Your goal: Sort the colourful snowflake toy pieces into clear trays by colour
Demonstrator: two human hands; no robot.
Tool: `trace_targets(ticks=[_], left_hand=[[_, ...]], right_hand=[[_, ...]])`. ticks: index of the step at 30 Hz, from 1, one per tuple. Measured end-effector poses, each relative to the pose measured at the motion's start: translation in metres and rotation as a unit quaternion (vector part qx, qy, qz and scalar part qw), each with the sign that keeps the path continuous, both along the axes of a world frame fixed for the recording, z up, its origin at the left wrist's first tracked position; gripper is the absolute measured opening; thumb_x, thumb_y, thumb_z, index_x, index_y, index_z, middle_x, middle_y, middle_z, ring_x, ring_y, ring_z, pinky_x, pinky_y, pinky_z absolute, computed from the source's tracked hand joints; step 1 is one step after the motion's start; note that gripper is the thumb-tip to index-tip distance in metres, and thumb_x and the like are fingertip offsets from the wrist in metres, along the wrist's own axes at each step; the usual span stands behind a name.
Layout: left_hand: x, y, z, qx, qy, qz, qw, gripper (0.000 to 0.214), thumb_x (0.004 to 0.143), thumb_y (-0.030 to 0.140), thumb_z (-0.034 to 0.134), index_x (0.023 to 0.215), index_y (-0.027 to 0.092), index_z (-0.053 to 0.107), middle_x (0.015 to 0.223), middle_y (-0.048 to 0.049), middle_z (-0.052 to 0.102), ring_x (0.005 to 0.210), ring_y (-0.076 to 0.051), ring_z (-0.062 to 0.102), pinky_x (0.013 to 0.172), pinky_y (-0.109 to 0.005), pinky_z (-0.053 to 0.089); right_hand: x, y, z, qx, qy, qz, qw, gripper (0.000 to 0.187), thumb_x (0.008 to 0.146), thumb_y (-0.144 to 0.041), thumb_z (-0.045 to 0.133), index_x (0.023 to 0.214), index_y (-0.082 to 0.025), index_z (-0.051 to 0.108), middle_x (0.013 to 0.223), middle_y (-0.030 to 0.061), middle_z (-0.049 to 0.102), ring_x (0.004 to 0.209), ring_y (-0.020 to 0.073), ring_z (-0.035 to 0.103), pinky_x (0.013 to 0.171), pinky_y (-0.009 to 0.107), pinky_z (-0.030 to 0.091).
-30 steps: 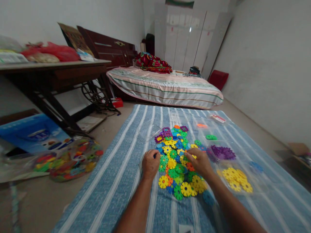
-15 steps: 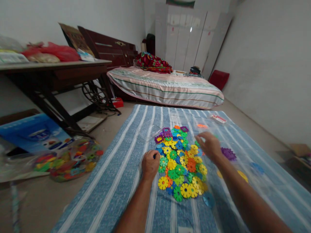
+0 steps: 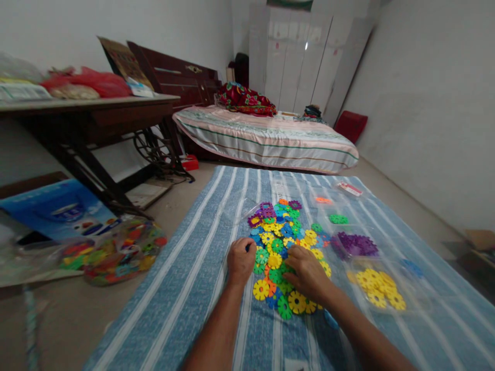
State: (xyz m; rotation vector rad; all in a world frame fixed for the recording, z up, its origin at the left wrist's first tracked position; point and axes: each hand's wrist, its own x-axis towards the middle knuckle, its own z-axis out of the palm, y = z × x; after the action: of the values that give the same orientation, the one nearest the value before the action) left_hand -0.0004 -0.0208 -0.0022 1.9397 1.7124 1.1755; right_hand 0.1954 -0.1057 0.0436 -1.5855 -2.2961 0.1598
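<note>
A heap of coloured plastic snowflake discs [image 3: 282, 232] lies on a blue striped cloth [image 3: 185, 288]. My left hand [image 3: 240, 262] is a closed fist at the heap's left edge, with something small and dark between its fingers. My right hand [image 3: 307, 273] lies palm down on the heap's near side, fingers curled over the discs; I cannot see whether it grips one. To the right lie sorted groups in clear bags: purple discs [image 3: 356, 245], yellow discs [image 3: 381, 291], green discs [image 3: 337, 219], an orange disc [image 3: 323, 200] and blue discs [image 3: 412, 268].
A clear bag of mixed discs [image 3: 116, 252] and a blue box [image 3: 58, 211] lie on the floor at the left, under a dark wooden table [image 3: 96, 111]. A bed [image 3: 266, 139] stands beyond the cloth. A white wardrobe [image 3: 301, 56] fills the far wall.
My right hand came back from the sorted bags at the far right and has dropped onto the near side of the heap. My left fist has stayed where it was.
</note>
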Motion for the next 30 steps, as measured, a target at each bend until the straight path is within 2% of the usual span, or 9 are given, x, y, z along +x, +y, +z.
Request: trace_targets(ticks=[6, 11, 14, 17, 19, 22, 25, 27, 30], left_hand=[[0.000, 0.000, 0.000, -0.003, 0.000, 0.000, 1.000, 0.017, 0.078, 0.021, 0.054, 0.072, 0.021, 0.070, 0.079, -0.0027, 0.073, 0.081, -0.018, 0.064, 0.080, -0.030, 0.049], [0.000, -0.001, 0.001, -0.003, 0.002, 0.003, 1.000, 0.016, 0.077, 0.019, 0.055, 0.071, 0.021, 0.070, 0.079, -0.0028, 0.072, 0.081, -0.018, 0.064, 0.080, -0.029, 0.049], [0.000, -0.001, 0.001, 0.000, 0.003, -0.001, 1.000, 0.017, 0.077, 0.020, 0.054, 0.072, 0.021, 0.070, 0.079, -0.0029, 0.072, 0.081, -0.018, 0.064, 0.080, -0.030, 0.049], [0.001, -0.001, 0.001, 0.004, 0.003, -0.001, 1.000, 0.017, 0.078, 0.020, 0.053, 0.070, 0.021, 0.069, 0.077, -0.0025, 0.072, 0.079, -0.018, 0.063, 0.079, -0.029, 0.048], [0.001, 0.000, 0.001, 0.005, 0.002, 0.000, 1.000, 0.017, 0.077, 0.019, 0.054, 0.069, 0.020, 0.069, 0.076, -0.0022, 0.072, 0.078, -0.017, 0.063, 0.077, -0.028, 0.048], [0.001, 0.000, 0.001, 0.006, 0.002, 0.002, 1.000, 0.017, 0.077, 0.019, 0.054, 0.069, 0.020, 0.069, 0.075, -0.0024, 0.072, 0.078, -0.018, 0.063, 0.077, -0.028, 0.048], [0.000, 0.001, 0.000, 0.008, 0.003, 0.004, 1.000, 0.017, 0.077, 0.020, 0.054, 0.068, 0.021, 0.068, 0.075, -0.0027, 0.072, 0.077, -0.018, 0.064, 0.077, -0.029, 0.048], [0.000, 0.002, 0.000, 0.010, 0.001, -0.001, 1.000, 0.018, 0.077, 0.022, 0.053, 0.069, 0.021, 0.069, 0.075, -0.0027, 0.072, 0.077, -0.018, 0.064, 0.077, -0.029, 0.049], [0.000, 0.003, 0.000, 0.014, -0.003, -0.002, 1.000, 0.018, 0.077, 0.024, 0.052, 0.070, 0.021, 0.069, 0.077, -0.0032, 0.073, 0.078, -0.019, 0.065, 0.077, -0.030, 0.049]], right_hand=[[0.005, 0.006, -0.001, 0.001, 0.020, 0.004, 1.000, 0.033, 0.095, -0.026, 0.043, 0.072, -0.030, 0.066, 0.087, 0.0057, 0.068, 0.090, 0.0238, 0.063, 0.082, 0.038, 0.052], [0.044, 0.034, 0.011, 0.094, 0.041, -0.039, 0.994, 0.036, 0.096, -0.033, 0.042, 0.073, -0.023, 0.068, 0.081, 0.0079, 0.068, 0.079, 0.0208, 0.062, 0.076, 0.034, 0.049], [0.084, 0.060, 0.031, 0.161, 0.004, -0.129, 0.979, 0.034, 0.093, -0.032, 0.045, 0.071, -0.019, 0.068, 0.079, 0.0098, 0.067, 0.077, 0.0215, 0.061, 0.076, 0.034, 0.046], [0.115, 0.080, 0.049, 0.229, -0.039, -0.257, 0.938, 0.030, 0.090, -0.032, 0.048, 0.075, -0.018, 0.070, 0.079, 0.0104, 0.067, 0.077, 0.0226, 0.060, 0.073, 0.034, 0.043], [0.122, 0.083, 0.051, 0.252, -0.045, -0.280, 0.925, 0.028, 0.090, -0.034, 0.051, 0.080, -0.017, 0.071, 0.079, 0.0099, 0.068, 0.077, 0.0226, 0.059, 0.071, 0.032, 0.042], [0.105, 0.071, 0.039, 0.222, -0.040, -0.212, 0.951, 0.026, 0.091, -0.034, 0.053, 0.081, -0.018, 0.071, 0.082, 0.0090, 0.069, 0.078, 0.0211, 0.060, 0.071, 0.030, 0.042], [0.070, 0.047, 0.019, 0.126, -0.052, -0.120, 0.983, 0.025, 0.092, -0.036, 0.054, 0.084, -0.019, 0.070, 0.088, 0.0078, 0.068, 0.084, 0.0201, 0.060, 0.077, 0.030, 0.042], [0.045, 0.032, 0.009, 0.063, -0.081, -0.109, 0.989, 0.026, 0.091, -0.041, 0.056, 0.087, -0.019, 0.069, 0.092, 0.0086, 0.067, 0.090, 0.0218, 0.059, 0.080, 0.031, 0.042], [0.019, 0.017, 0.003, 0.009, -0.116, -0.137, 0.984, 0.025, 0.088, -0.042, 0.061, 0.091, -0.018, 0.069, 0.102, 0.0111, 0.066, 0.104, 0.0265, 0.055, 0.087, 0.035, 0.041]])
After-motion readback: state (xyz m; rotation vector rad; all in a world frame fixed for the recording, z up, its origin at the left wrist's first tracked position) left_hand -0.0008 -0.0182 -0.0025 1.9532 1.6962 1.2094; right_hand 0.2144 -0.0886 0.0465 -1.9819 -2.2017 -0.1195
